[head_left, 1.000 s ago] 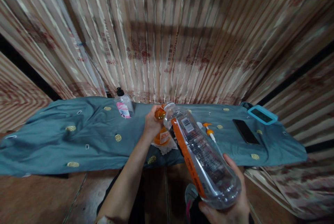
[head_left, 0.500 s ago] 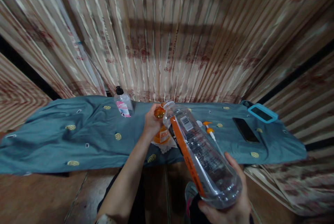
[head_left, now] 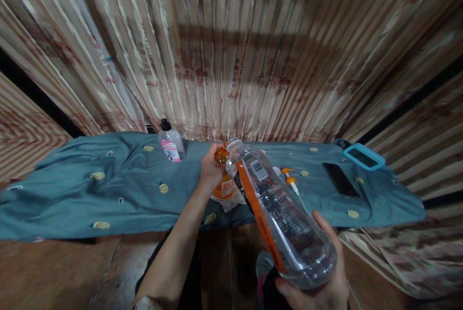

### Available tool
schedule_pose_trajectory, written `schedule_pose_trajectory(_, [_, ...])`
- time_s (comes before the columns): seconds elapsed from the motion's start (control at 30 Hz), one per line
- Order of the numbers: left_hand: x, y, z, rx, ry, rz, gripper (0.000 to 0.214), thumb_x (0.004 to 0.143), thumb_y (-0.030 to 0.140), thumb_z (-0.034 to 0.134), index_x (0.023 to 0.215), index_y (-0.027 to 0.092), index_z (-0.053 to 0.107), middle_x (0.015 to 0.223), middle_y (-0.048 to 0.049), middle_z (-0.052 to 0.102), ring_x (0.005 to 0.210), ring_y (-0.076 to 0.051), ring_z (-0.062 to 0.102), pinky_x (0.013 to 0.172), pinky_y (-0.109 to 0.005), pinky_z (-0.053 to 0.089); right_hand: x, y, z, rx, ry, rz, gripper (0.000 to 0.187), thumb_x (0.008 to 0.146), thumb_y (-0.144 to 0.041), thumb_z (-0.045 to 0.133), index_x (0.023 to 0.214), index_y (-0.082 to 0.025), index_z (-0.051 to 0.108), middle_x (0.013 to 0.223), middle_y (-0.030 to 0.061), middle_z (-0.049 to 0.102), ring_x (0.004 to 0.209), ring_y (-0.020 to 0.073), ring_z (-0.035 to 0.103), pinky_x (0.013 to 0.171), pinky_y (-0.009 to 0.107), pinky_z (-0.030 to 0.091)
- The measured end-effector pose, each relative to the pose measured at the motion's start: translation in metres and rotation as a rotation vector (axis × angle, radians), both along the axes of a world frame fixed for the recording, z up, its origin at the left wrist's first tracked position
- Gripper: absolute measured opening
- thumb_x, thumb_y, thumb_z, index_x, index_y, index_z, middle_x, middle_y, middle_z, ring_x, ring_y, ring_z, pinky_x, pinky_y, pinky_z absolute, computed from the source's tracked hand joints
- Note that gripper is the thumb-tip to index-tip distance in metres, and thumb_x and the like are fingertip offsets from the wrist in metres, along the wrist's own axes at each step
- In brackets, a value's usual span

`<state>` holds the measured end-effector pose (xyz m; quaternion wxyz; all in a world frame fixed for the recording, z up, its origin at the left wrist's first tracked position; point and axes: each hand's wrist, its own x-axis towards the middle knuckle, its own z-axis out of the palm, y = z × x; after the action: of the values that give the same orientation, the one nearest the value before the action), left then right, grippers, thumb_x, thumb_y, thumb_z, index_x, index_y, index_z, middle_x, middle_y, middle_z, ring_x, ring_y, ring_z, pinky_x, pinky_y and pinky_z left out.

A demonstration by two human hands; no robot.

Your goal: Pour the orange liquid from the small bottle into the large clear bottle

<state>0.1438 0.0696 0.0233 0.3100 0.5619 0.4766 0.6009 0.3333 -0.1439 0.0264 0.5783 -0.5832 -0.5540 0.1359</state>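
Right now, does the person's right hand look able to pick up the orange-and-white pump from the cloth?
Probably not as it is: the right hand is taken up with holding the large clear bottle near its base. The orange-and-white pump lies beside that bottle, with nothing covering its orange head.

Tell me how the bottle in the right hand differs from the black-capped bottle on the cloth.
The held bottle slants in the right hand; the black-capped bottle stands on the cloth.
The held bottle shows an orange label strip; the black-capped bottle's label is pink and white.
The held bottle looks larger than the black-capped bottle, though nearer the camera.
Both have see-through bodies.
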Motion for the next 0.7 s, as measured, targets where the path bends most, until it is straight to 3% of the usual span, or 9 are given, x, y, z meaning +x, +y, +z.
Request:
schedule_pose_trajectory(0.33, [0.0002, 0.0032, -0.0056, 0.021, 0.007, 0.013, 0.032, 0.065, 0.036, 0.08, 0.088, 0.02, 0.064, 0.074, 0.0042, 0.07, 0.066, -0.013, 0.062, 0.063, -0.023, 0.045, -0.0042, -0.0013, 0.0029, -0.025, 0.062, 0.001, 0.106, 0.065, -0.066, 0.082, 0.15, -0.018, 0.041, 0.129, 0.0106, 0.06, 0.109, 0.0279, 0.065, 0.091, 0.035, 0.048])
schedule_pose_trajectory(0.6, [0.0022, 0.0042, -0.007, 0.038, -0.025, 0.016, 0.033, 0.064, 0.036, 0.08, 0.088, 0.02, 0.064, 0.073, 0.0044, 0.07, 0.065, -0.014, 0.062, 0.062, -0.024, 0.045, -0.0067, -0.0009, 0.0044, -0.021, 0.128, 0.024, 0.104, 0.062, -0.065, 0.085, 0.149, -0.027, 0.042, 0.123, 0.0052, 0.066, 0.103, 0.0247, 0.07, 0.086, 0.032, 0.053])
schedule_pose_trajectory(0.7, [0.0024, 0.0039, -0.005, 0.035, -0.017, 0.024, 0.033, 0.063, 0.037, 0.08, 0.087, 0.02, 0.064, 0.074, 0.0041, 0.07, 0.065, -0.014, 0.062, 0.062, -0.024, 0.045, -0.0067, -0.0014, 0.0046, -0.033, 0.115, 0.012, 0.106, 0.062, -0.067, 0.084, 0.15, -0.026, 0.041, 0.124, 0.0069, 0.066, 0.105, 0.0272, 0.069, 0.087, 0.035, 0.053])
